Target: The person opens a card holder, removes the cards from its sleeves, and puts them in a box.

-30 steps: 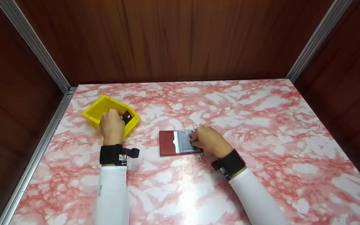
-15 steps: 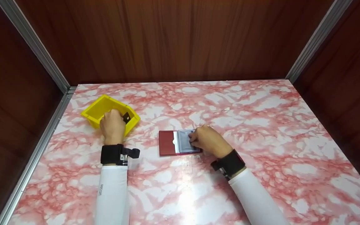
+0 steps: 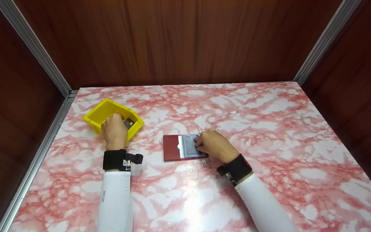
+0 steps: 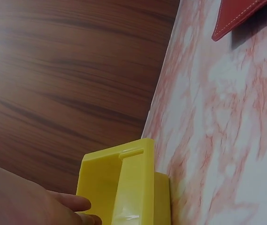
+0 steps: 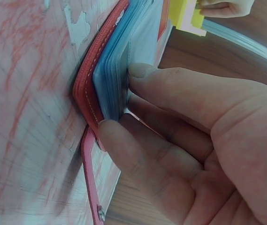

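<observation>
My left hand [image 3: 115, 130] reaches into a yellow bin [image 3: 99, 111], fingers bent, pinching a dark card [image 3: 128, 123] with a small light patch near its right wall. In the left wrist view two fingertips show at the mouth of the bin [image 4: 135, 187], and the card is out of sight. A red card holder [image 3: 171, 148] lies spread on the table. My right hand [image 3: 217, 144] grips its right side, thumb against the stack of clear sleeves [image 5: 117, 79], a fingertip at the stitched red cover [image 5: 93, 65]. White paper [image 3: 180, 146] shows beside the sleeves.
The table [image 3: 269, 129] has a red-and-white marbled top. Brown wood-grain panels [image 3: 185, 42] rise behind it and on both sides, with metal rails at the corners. A pink strap [image 5: 90, 173] with a metal snap hangs from the card holder.
The dark card in the bin has shifted slightly toward me and tilted, with only small motion of the left hand. My right hand and the card holder have stayed in place.
</observation>
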Action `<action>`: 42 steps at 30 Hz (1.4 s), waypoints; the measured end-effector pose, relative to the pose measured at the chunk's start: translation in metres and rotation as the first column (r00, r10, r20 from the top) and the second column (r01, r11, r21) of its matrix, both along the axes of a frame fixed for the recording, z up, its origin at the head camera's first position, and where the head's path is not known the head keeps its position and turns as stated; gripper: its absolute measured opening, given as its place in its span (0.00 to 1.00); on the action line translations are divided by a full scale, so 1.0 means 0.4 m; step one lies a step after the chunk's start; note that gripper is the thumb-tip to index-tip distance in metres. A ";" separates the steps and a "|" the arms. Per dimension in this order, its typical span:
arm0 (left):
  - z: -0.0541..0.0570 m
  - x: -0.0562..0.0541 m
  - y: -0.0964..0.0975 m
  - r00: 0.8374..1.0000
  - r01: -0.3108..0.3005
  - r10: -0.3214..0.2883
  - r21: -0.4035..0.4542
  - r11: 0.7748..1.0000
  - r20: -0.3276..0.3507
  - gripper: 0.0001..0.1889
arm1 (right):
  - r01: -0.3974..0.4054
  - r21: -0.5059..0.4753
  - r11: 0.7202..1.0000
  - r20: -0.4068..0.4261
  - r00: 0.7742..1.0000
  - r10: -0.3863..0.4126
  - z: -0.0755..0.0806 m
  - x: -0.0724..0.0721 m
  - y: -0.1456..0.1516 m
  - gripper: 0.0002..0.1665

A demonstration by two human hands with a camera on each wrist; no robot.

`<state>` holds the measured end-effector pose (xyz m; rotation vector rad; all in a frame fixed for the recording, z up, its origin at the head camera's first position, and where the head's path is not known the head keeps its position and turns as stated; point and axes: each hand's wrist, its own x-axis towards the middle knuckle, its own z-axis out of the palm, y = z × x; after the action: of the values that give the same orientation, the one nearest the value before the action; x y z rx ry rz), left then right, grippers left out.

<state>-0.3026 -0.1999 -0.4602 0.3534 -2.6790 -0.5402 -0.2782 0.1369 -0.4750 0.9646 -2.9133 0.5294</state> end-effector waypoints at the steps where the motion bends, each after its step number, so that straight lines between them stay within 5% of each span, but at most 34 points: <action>1: 0.003 0.002 -0.002 1.000 -0.001 0.001 0.003 1.000 -0.006 0.12 | -0.001 0.000 1.000 0.001 1.000 0.001 0.000 0.000 -0.001 0.03; 17: 0.080 0.045 0.029 0.995 0.019 -0.005 0.145 0.989 -0.098 0.11 | -0.020 0.009 1.000 -0.004 1.000 0.020 0.009 0.000 -0.012 0.03; 22: 0.103 0.066 0.084 0.981 0.126 -0.095 0.181 0.975 -0.171 0.08 | -0.088 0.032 0.996 -0.059 0.994 0.090 0.005 -0.010 -0.004 0.04; 26: 0.106 0.083 0.129 0.954 0.277 -0.238 0.238 0.931 -0.182 0.07 | -0.153 0.021 0.988 -0.075 0.985 0.155 0.002 -0.028 0.017 0.04; 30: 0.091 0.095 0.166 0.915 0.402 -0.393 0.290 0.869 -0.091 0.06 | -0.187 -0.032 0.982 -0.078 0.980 0.184 0.002 -0.048 0.049 0.06; 32: 0.080 0.098 0.180 0.897 0.427 -0.441 0.296 0.854 -0.021 0.05 | -0.214 -0.047 0.976 -0.084 0.974 0.209 0.000 -0.057 0.064 0.06; 38: 0.051 0.095 0.201 0.862 0.387 -0.464 0.324 0.863 0.206 0.04 | -0.280 -0.029 0.960 -0.097 0.956 0.276 -0.016 -0.069 0.079 0.06; 42: 0.030 0.092 0.203 0.847 0.352 -0.452 0.342 0.871 0.281 0.03 | -0.305 -0.020 0.952 -0.120 0.946 0.300 -0.025 -0.070 0.078 0.05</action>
<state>-0.2660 -0.1187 -0.4480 -0.0671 -3.0472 -1.0836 -0.3061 0.1680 -0.4850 1.3985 -2.6568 0.5178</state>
